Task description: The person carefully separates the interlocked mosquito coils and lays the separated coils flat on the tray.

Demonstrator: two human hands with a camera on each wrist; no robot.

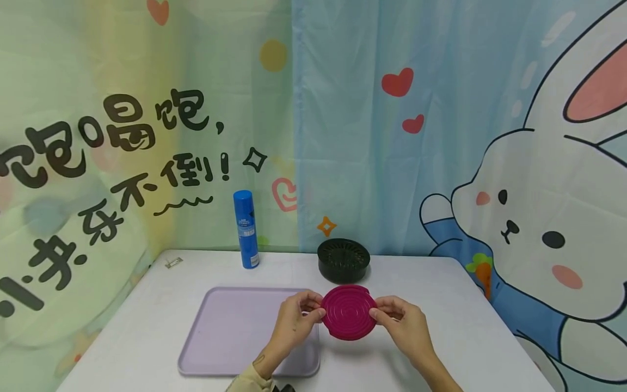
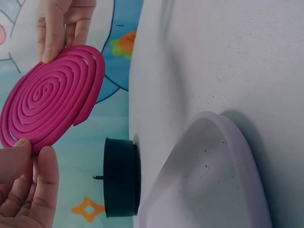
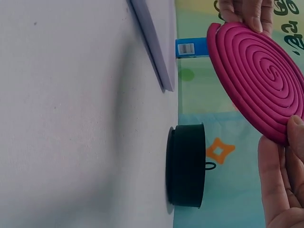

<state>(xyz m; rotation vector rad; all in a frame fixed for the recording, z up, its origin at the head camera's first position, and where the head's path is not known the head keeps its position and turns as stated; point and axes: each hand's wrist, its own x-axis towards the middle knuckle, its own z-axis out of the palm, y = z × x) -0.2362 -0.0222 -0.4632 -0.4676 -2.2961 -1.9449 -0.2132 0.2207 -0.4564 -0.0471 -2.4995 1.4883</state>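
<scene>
A magenta mosquito coil point(image 1: 349, 312), wound in a tight flat spiral, is held up off the table with its face toward the head camera. My left hand point(image 1: 296, 320) pinches its left edge between thumb and fingers. At the opposite edge, my right hand point(image 1: 405, 329) pinches it the same way. Both wrist views show the spiral grooves of the coil point(image 2: 50, 95) and a thumb on its near face. Just behind it on the table stands a round dark green container point(image 1: 344, 264) with a slotted top; in the right wrist view a small loop projects from this container point(image 3: 188, 166).
A pale purple tray point(image 1: 245, 332) lies on the white table point(image 1: 441, 305), partly behind my left forearm. Farther back stands a blue spray can point(image 1: 246, 231). Near the back left corner is a small metal piece point(image 1: 173, 262). A printed curtain point(image 1: 343, 136) hangs behind the table.
</scene>
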